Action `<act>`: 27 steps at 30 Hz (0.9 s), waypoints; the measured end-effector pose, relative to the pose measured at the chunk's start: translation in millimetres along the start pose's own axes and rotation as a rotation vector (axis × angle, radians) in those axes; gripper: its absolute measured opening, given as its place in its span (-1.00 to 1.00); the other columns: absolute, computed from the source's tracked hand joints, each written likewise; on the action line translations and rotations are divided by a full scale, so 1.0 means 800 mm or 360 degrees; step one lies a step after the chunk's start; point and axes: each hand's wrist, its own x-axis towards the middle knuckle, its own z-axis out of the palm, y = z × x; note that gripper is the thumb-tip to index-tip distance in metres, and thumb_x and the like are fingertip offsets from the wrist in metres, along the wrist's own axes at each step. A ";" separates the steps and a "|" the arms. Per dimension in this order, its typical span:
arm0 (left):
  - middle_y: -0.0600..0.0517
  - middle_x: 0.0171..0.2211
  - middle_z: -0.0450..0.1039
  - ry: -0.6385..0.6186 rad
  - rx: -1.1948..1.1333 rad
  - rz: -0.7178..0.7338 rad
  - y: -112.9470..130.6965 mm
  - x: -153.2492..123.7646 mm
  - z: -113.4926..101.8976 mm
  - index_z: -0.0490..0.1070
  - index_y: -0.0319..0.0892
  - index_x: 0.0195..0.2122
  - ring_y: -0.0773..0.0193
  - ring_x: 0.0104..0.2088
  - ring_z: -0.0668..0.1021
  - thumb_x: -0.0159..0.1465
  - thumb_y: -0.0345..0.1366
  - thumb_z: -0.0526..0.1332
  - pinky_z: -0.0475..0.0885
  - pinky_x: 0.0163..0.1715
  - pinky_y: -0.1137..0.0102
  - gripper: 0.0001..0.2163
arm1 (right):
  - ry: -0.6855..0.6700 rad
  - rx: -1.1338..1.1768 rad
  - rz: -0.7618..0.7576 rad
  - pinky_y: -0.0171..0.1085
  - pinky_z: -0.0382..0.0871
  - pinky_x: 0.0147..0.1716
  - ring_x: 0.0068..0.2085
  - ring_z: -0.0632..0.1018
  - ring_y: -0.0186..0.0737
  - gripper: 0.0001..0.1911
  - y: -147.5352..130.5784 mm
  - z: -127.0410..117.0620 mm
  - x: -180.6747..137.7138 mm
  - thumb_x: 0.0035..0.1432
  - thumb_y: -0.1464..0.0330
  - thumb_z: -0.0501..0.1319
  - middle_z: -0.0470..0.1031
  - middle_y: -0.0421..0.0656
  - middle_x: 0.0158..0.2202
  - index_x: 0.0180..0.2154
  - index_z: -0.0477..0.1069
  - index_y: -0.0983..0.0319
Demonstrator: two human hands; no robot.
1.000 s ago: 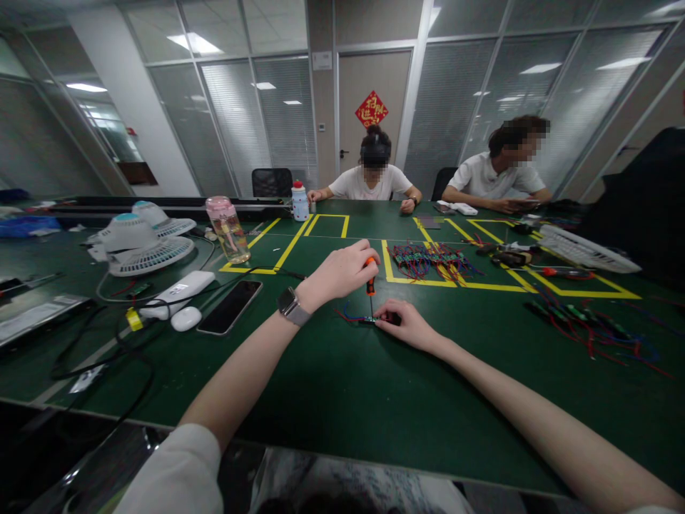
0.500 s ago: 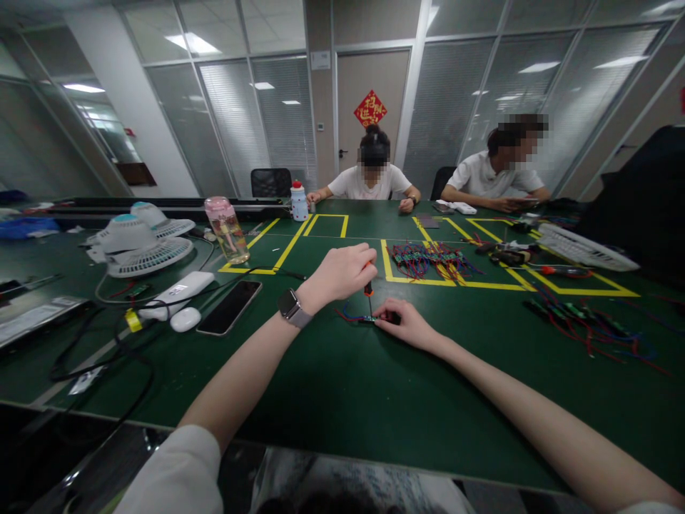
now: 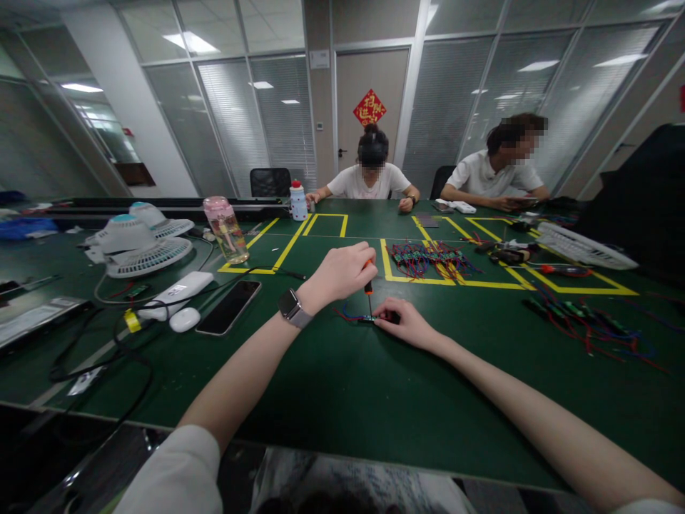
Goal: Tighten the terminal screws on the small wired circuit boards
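Observation:
My left hand [image 3: 342, 271], with a watch on its wrist, is closed round the handle of a screwdriver [image 3: 369, 287] with orange and black parts. The screwdriver stands upright, its tip down at a small green circuit board [image 3: 367, 319] on the table. Red and blue wires [image 3: 345, 313] run from the board's left end. Pinched at the board's right end are the fingers of my right hand [image 3: 404, 323], which hide part of it. A dark part shows beneath those fingers, too small to name.
Wired circuit boards lie in a bundle [image 3: 428, 258] inside yellow tape and in another pile [image 3: 583, 318] at right. On the left are a phone [image 3: 229, 307], a white mouse [image 3: 185, 320], cables, a bottle [image 3: 225, 230] and fans [image 3: 144, 246]. Two people sit across the table.
Both hands, the screwdriver and the board keep nearly the same place. The view has shifted very slightly.

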 end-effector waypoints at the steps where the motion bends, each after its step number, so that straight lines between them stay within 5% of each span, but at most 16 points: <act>1: -0.01 -0.30 0.47 0.0007 -0.0019 0.0003 0.000 0.000 0.000 0.38 -0.19 -0.32 0.25 -0.35 0.50 0.30 -0.31 -0.03 0.27 -0.40 0.42 -0.79 | 0.0000 0.0000 -0.0001 -0.30 0.29 -0.39 -0.41 0.44 -0.28 -0.89 0.000 0.000 0.000 0.09 0.36 0.25 0.43 -0.17 -0.44 -0.31 0.52 0.24; 5: 0.02 -0.39 0.48 0.0030 -0.0096 -0.0028 -0.001 0.002 0.006 0.38 -0.16 -0.21 0.24 -0.41 0.50 0.34 -0.18 -0.01 0.26 -0.43 0.43 -0.76 | -0.0004 0.0001 0.0000 -0.30 0.30 -0.39 -0.41 0.44 -0.28 -0.88 0.000 0.000 0.000 0.10 0.36 0.24 0.43 -0.17 -0.43 -0.31 0.52 0.24; 9: 0.04 -0.49 0.45 0.0022 -0.0088 -0.0059 -0.003 0.001 0.008 0.40 -0.16 -0.31 0.25 -0.46 0.48 0.31 -0.01 0.01 0.21 -0.47 0.44 -0.66 | 0.0002 0.0007 0.0000 -0.30 0.30 -0.37 -0.40 0.44 -0.28 -0.87 0.001 0.000 0.000 0.10 0.35 0.24 0.43 -0.17 -0.42 -0.30 0.52 0.24; 16: 0.00 -0.27 0.44 0.0021 -0.0164 0.0030 -0.001 0.001 0.002 0.38 -0.18 -0.31 0.26 -0.32 0.49 0.32 -0.30 -0.05 0.29 -0.36 0.43 -0.77 | -0.0012 0.0012 0.0010 -0.30 0.30 -0.37 -0.40 0.44 -0.28 -0.88 0.001 0.000 0.000 0.10 0.37 0.24 0.44 -0.17 -0.42 -0.30 0.52 0.24; 20: 0.02 -0.29 0.48 0.0043 -0.0237 0.0018 -0.001 0.002 0.006 0.36 -0.16 -0.19 0.26 -0.32 0.51 0.34 -0.24 -0.03 0.31 -0.36 0.43 -0.79 | -0.0009 0.0015 0.0020 -0.29 0.31 -0.36 -0.40 0.44 -0.28 -0.88 0.000 0.000 0.000 0.09 0.37 0.25 0.43 -0.17 -0.42 -0.30 0.52 0.24; 24: 0.03 -0.46 0.45 0.0003 -0.0096 -0.0070 -0.002 0.002 0.008 0.38 -0.17 -0.27 0.24 -0.43 0.50 0.35 -0.09 -0.02 0.26 -0.44 0.43 -0.70 | -0.0007 0.0003 0.0020 -0.29 0.30 -0.36 -0.40 0.44 -0.27 -0.89 0.000 0.000 0.000 0.09 0.36 0.25 0.43 -0.17 -0.42 -0.31 0.52 0.23; 27: 0.01 -0.40 0.44 -0.0009 -0.0015 -0.0047 -0.001 0.001 0.004 0.37 -0.18 -0.32 0.24 -0.39 0.50 0.35 -0.17 -0.05 0.26 -0.43 0.42 -0.72 | -0.0010 -0.0007 0.0013 -0.29 0.30 -0.37 -0.40 0.44 -0.28 -0.89 0.000 0.000 0.000 0.10 0.36 0.25 0.44 -0.17 -0.43 -0.31 0.52 0.23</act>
